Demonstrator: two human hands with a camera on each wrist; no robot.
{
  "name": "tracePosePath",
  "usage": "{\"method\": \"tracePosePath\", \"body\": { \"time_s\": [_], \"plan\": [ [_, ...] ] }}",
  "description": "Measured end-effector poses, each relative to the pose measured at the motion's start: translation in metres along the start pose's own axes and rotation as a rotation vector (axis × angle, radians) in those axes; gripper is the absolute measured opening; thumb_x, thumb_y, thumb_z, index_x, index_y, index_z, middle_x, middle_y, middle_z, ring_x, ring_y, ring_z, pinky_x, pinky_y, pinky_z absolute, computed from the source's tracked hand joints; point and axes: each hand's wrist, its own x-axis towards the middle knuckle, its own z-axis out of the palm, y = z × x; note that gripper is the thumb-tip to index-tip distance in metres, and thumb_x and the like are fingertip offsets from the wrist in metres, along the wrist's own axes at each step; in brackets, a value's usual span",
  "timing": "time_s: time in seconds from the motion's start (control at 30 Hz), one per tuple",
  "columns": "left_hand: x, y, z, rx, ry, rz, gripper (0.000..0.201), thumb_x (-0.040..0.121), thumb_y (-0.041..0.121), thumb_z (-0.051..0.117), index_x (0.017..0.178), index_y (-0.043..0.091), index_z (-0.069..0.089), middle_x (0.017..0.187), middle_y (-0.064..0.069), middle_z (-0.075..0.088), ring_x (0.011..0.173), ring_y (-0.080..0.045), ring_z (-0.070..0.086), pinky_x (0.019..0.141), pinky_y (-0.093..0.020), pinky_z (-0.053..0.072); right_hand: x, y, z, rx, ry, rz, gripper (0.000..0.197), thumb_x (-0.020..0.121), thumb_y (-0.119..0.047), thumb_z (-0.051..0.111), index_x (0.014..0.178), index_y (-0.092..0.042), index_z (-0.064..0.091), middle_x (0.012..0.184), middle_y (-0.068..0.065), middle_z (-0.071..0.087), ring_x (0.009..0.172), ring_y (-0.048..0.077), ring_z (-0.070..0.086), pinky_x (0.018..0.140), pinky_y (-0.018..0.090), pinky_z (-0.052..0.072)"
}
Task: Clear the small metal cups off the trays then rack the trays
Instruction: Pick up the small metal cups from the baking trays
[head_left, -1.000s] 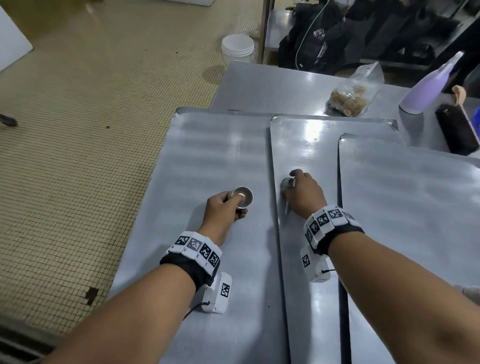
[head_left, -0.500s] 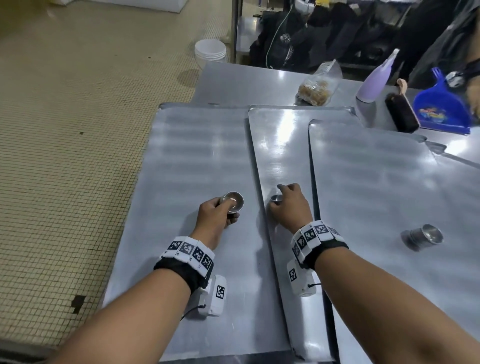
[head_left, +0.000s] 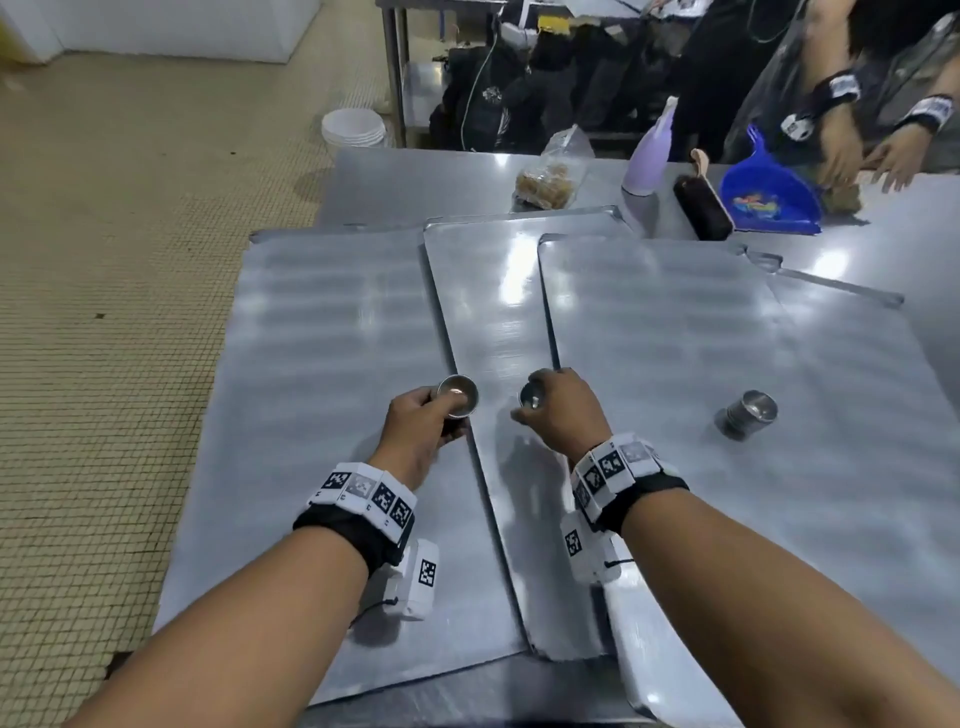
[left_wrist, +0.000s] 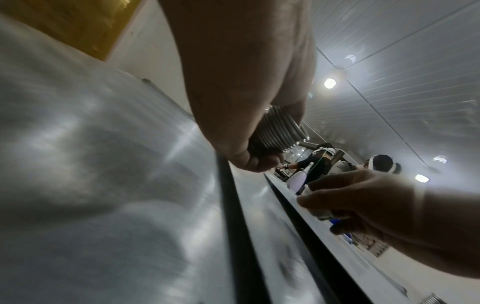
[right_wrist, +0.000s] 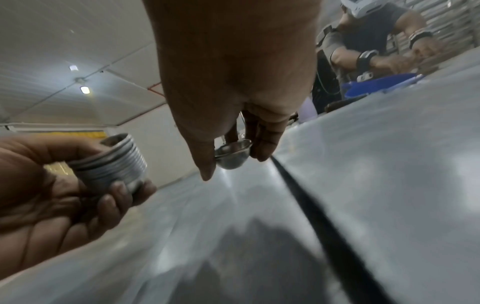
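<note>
My left hand (head_left: 421, 421) grips a stack of nested small metal cups (head_left: 458, 396) above the seam of the left tray (head_left: 322, 332) and the middle tray (head_left: 493, 322); its ribbed side shows in the right wrist view (right_wrist: 114, 162). My right hand (head_left: 561, 410) pinches a single small metal cup (head_left: 532, 397) by the rim, lifted above the middle tray; that cup (right_wrist: 232, 153) hangs between thumb and fingers. Another stack of cups (head_left: 748, 413) lies on its side on the right tray (head_left: 701, 322).
At the table's back stand a bag of food (head_left: 548, 179), a lilac bottle (head_left: 647, 156), a dark brush (head_left: 701, 205) and a blue dustpan (head_left: 769, 197). Another person's hands (head_left: 862, 150) work at the far right. White bowls (head_left: 353, 127) sit on the tiled floor.
My right hand has lifted the single cup off the middle tray. My left hand has carried its stack of cups right, toward the tray seam. The view has tilted up.
</note>
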Motion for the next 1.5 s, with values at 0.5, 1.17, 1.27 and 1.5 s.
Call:
{"method": "tracePosePath", "body": {
  "time_s": [0.5,1.17,1.27,1.5],
  "plan": [
    [-0.036,-0.038,0.192,0.209,-0.078,0.010,0.026,0.094,0.017,0.067,0.118,0.013,0.063,0.097,-0.014,0.071,0.067,-0.020,0.071,0.061,-0.034,0.056,-0.038,0.203,-0.175,0.047,0.234,0.158,0.045,0.079,-0.037,0.078,0.116,-0.013,0.067,0.114,0.007,0.071,0.107,0.028,0.063,0.082,0.031,0.045],
    [-0.060,-0.051,0.231,1.166,-0.128,0.243,0.061,0.082,0.060,0.070,0.129,0.026,0.054,0.120,0.002,0.062,0.109,-0.022,0.059,0.094,-0.037,0.050,-0.035,0.261,-0.134,-0.052,-0.113,0.004,0.043,0.079,-0.031,0.070,0.115,-0.017,0.051,0.107,0.008,0.065,0.098,0.029,0.060,0.076,0.033,0.046],
    [-0.053,-0.056,0.243,1.354,-0.243,0.322,0.057,0.077,0.045,0.081,0.121,0.023,0.054,0.117,-0.002,0.062,0.104,-0.023,0.059,0.083,-0.033,0.047,-0.048,0.263,-0.129,-0.058,-0.105,0.009,0.040,0.079,-0.030,0.067,0.113,-0.019,0.050,0.105,0.006,0.064,0.097,0.029,0.060,0.072,0.032,0.041],
    [-0.055,-0.066,0.295,1.375,-0.539,0.455,0.043,0.080,0.037,0.080,0.113,0.023,0.056,0.112,0.001,0.065,0.095,-0.018,0.059,0.072,-0.029,0.044,-0.101,0.290,-0.147,0.069,-0.011,0.167,0.029,0.078,-0.028,0.067,0.104,-0.028,0.053,0.091,-0.006,0.061,0.086,0.019,0.058,0.070,0.031,0.044]
  ]
}}
